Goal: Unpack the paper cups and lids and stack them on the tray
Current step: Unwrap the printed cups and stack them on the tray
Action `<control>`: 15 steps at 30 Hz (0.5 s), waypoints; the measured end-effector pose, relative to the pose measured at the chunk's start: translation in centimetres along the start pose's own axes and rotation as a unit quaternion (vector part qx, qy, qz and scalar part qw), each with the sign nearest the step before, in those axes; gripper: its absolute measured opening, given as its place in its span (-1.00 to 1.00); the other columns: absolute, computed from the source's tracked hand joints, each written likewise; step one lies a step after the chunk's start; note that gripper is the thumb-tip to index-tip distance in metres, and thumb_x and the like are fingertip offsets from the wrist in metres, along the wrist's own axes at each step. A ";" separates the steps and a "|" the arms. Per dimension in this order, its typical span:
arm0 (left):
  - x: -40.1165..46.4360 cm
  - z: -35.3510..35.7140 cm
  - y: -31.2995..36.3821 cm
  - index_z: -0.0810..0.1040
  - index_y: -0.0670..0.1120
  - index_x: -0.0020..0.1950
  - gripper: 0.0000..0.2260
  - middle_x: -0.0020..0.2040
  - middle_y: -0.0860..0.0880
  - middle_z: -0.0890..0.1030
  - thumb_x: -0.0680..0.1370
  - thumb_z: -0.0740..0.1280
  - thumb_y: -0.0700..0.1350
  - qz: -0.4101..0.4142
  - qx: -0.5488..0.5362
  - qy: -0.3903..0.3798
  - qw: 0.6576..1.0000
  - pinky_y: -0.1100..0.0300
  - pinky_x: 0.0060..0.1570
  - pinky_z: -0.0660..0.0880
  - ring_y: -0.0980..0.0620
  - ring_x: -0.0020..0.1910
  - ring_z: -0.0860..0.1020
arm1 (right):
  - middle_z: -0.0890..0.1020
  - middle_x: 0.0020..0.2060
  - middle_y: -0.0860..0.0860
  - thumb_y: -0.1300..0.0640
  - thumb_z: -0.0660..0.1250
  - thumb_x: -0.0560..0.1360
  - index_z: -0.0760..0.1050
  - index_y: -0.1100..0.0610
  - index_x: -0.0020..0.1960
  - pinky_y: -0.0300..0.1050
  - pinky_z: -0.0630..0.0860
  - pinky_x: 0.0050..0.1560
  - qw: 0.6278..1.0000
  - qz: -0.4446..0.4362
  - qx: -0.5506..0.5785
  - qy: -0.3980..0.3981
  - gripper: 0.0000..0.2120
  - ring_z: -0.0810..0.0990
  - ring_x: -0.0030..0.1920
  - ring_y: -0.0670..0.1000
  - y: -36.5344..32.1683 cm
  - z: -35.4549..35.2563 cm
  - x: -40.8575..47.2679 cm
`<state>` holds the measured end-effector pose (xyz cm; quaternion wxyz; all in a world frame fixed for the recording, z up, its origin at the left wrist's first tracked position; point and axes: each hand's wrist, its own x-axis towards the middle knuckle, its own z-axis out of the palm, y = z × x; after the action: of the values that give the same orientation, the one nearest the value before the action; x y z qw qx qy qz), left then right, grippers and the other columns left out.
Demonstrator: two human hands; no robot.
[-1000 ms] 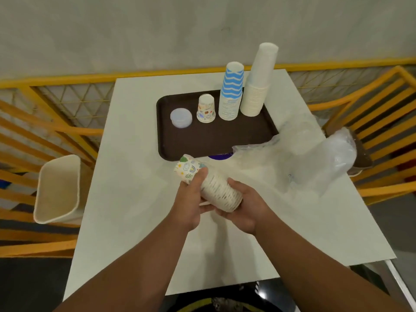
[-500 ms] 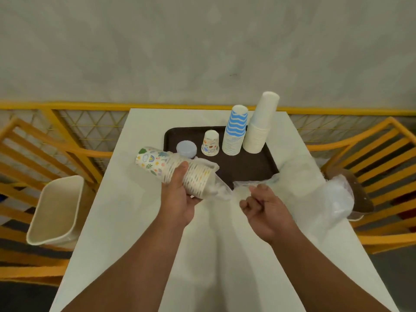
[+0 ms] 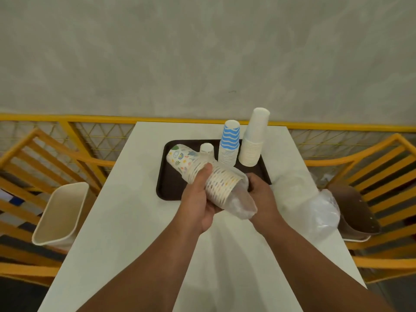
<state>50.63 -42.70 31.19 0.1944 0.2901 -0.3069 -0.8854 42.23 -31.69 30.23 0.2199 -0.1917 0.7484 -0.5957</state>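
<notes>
My left hand (image 3: 199, 199) grips a lying stack of patterned paper cups (image 3: 202, 174) above the near edge of the dark brown tray (image 3: 167, 188). A clear plastic sleeve (image 3: 242, 202) still covers the stack's open end, and my right hand (image 3: 262, 197) holds that sleeve. Three things stand upside down on the tray: a single patterned cup (image 3: 206, 149), a blue-striped cup stack (image 3: 229, 143) and a taller white cup stack (image 3: 255, 138). The lid on the tray is hidden behind the held stack.
Crumpled clear plastic bags (image 3: 310, 206) lie on the white table (image 3: 126, 221) to the right of the tray. A cream bin (image 3: 60, 212) stands left of the table. Yellow wooden chairs (image 3: 382, 176) and a yellow rail flank it.
My left hand carried the patterned stack rightward, over the tray's near edge. My right hand moved in and took hold of the sleeve at the stack's end. The camera tilted up.
</notes>
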 end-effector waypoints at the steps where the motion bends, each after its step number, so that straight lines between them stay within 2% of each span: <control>1: 0.2 -0.1 0.4 0.49 0.00 0.26 -0.48 0.05 -0.11 0.70 0.33 0.44 0.10 0.004 -0.012 0.014 1.000 -0.23 0.03 0.57 -0.12 0.05 0.67 | 0.66 -0.21 0.04 0.13 0.39 0.39 0.57 -0.03 -0.18 0.06 0.58 -0.08 1.000 -0.012 -0.016 0.025 -0.93 0.62 -0.17 0.06 0.2 -0.4 -0.2; 3: 0.4 -0.4 1.3 0.50 0.02 0.28 -0.53 0.09 -0.12 0.69 0.41 0.42 0.12 0.007 -0.042 0.025 0.999 -0.30 0.07 0.53 -0.15 0.08 0.65 | 0.63 -0.27 0.11 0.22 0.39 0.41 0.57 0.03 -0.19 -0.01 0.55 -0.21 0.995 -0.008 0.026 0.091 -0.90 0.56 -0.27 0.06 0.5 -1.3 -0.3; 5: 0.6 -0.6 2.0 0.50 0.02 0.30 -0.58 0.10 -0.13 0.68 0.48 0.40 0.10 0.007 -0.070 0.029 0.997 -0.29 0.02 0.55 -0.17 0.08 0.65 | 0.56 -0.28 0.18 0.32 0.36 0.45 0.53 0.13 -0.15 -0.10 0.54 -0.32 0.981 0.036 0.119 0.151 -0.89 0.50 -0.36 0.05 0.5 -2.2 0.0; 7: 0.6 -0.6 2.4 0.47 0.01 0.32 -0.53 0.13 -0.15 0.67 0.46 0.43 0.10 0.007 -0.092 0.030 0.995 -0.29 0.01 0.56 -0.19 0.09 0.65 | 0.54 -0.24 0.17 0.35 0.31 0.50 0.52 0.10 -0.11 -0.07 0.52 -0.31 0.971 0.045 0.130 0.195 -0.84 0.46 -0.40 0.02 0.5 -2.9 0.2; 8: 0.6 -0.4 2.5 0.46 0.02 0.33 -0.51 0.14 -0.15 0.66 0.45 0.44 0.10 0.008 -0.097 0.028 0.995 -0.30 0.03 0.55 -0.19 0.10 0.65 | 0.56 -0.23 0.14 0.35 0.30 0.50 0.52 0.06 -0.11 -0.05 0.50 -0.27 0.972 0.019 0.113 0.205 -0.80 0.46 -0.38 0.01 0.4 -3.0 0.2; 10: 0.5 0.0 2.6 0.46 0.02 0.33 -0.54 0.12 -0.14 0.67 0.48 0.42 0.10 0.012 -0.098 0.021 0.995 -0.31 0.09 0.52 -0.19 0.09 0.65 | 0.61 -0.24 0.05 0.40 0.30 0.49 0.56 0.04 -0.14 -0.10 0.50 -0.17 0.977 -0.064 0.091 0.183 -0.74 0.52 -0.29 0.00 -0.6 -2.5 -0.5; 12: 0.5 0.3 2.5 0.45 0.02 0.33 -0.56 0.12 -0.14 0.67 0.50 0.39 0.11 0.017 -0.102 0.010 0.995 -0.30 0.11 0.52 -0.18 0.09 0.65 | 0.65 -0.26 0.03 0.48 0.26 0.48 0.59 0.11 -0.19 -0.22 0.55 -0.11 0.976 -0.131 0.102 0.142 -0.69 0.60 -0.21 -0.04 -1.9 -1.5 -1.5; 13: 0.5 0.4 2.5 0.45 0.02 0.35 -0.54 0.12 -0.13 0.67 0.49 0.40 0.11 0.018 -0.102 0.003 0.995 -0.31 0.11 0.51 -0.18 0.10 0.65 | 0.66 -0.28 0.04 0.51 0.22 0.47 0.59 0.14 -0.23 -0.23 0.56 -0.11 0.971 -0.141 0.141 0.132 -0.67 0.62 -0.20 -0.04 -2.7 -1.1 -1.7; 15: 0.5 0.3 2.6 0.45 0.00 0.36 -0.47 0.14 -0.14 0.67 0.43 0.43 0.12 0.017 -0.095 -0.003 0.995 -0.36 0.10 0.49 -0.19 0.11 0.64 | 0.66 -0.30 0.07 0.51 0.15 0.48 0.59 0.14 -0.28 -0.18 0.59 -0.12 0.945 -0.116 0.287 0.102 -0.61 0.65 -0.20 0.03 -4.2 -1.2 -1.8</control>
<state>50.54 -44.76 32.90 0.2353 0.2624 -0.2274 -0.9078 43.16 -30.60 34.70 0.1177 -0.1443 0.5366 -0.8230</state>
